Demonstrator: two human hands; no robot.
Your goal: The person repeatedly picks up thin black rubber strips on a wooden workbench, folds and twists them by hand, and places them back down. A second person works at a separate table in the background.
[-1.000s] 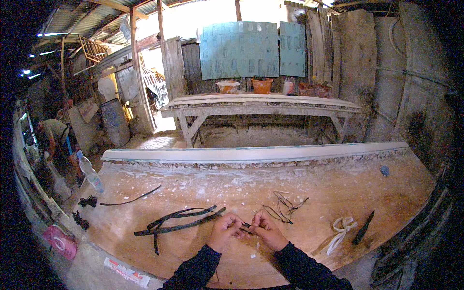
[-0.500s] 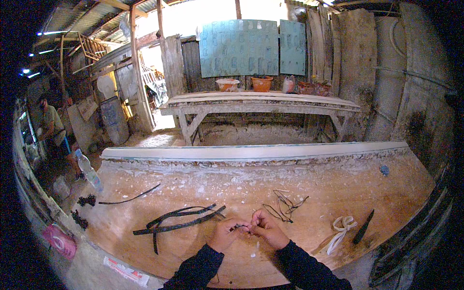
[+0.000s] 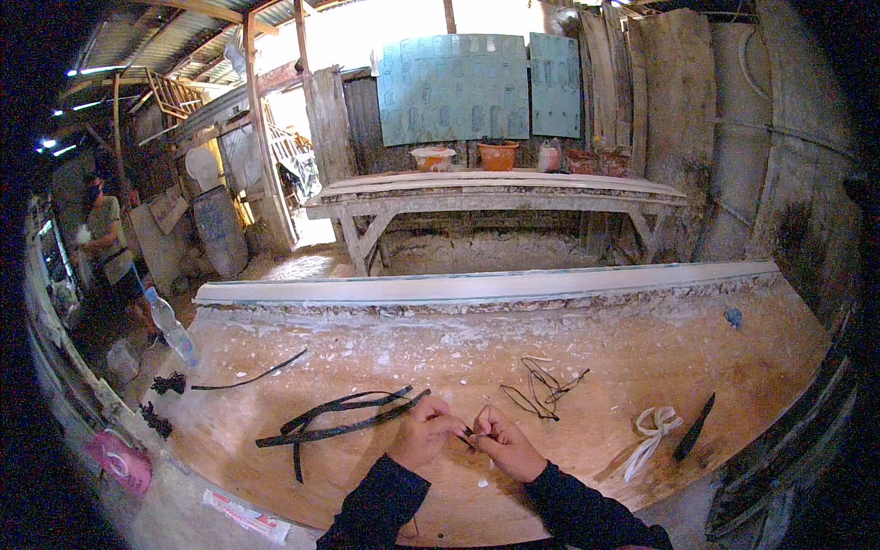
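Observation:
My left hand (image 3: pixel 425 434) and my right hand (image 3: pixel 509 447) meet over the near middle of a wooden tabletop (image 3: pixel 367 495). Both sets of fingers are pinched on a small piece of black strip (image 3: pixel 468 435) between them; its far ends are hidden by the fingers. Several flat black strips (image 3: pixel 341 422) lie loosely crossed just left of my left hand. Beyond my right hand rests a tangle of thin black cord (image 3: pixel 547 390). Farther right, a looped white strip (image 3: pixel 653 440) lies beside a dark pointed blade-like tool (image 3: pixel 695 427).
A long white moulding (image 3: pixel 458 290) runs along the table's far edge. Black bundles (image 3: pixel 170 383), a single black strip (image 3: pixel 249 377) and a plastic bottle (image 3: pixel 171 327) lie at left. A blue wad (image 3: pixel 733 318) sits far right. Another bench (image 3: pixel 500 200) stands behind; a person (image 3: pixel 105 238) stands at far left.
My fingertips have drawn slightly apart, and more of the small black strip shows between them. My left hand has turned and lifted a little. The person at far left has shifted slightly.

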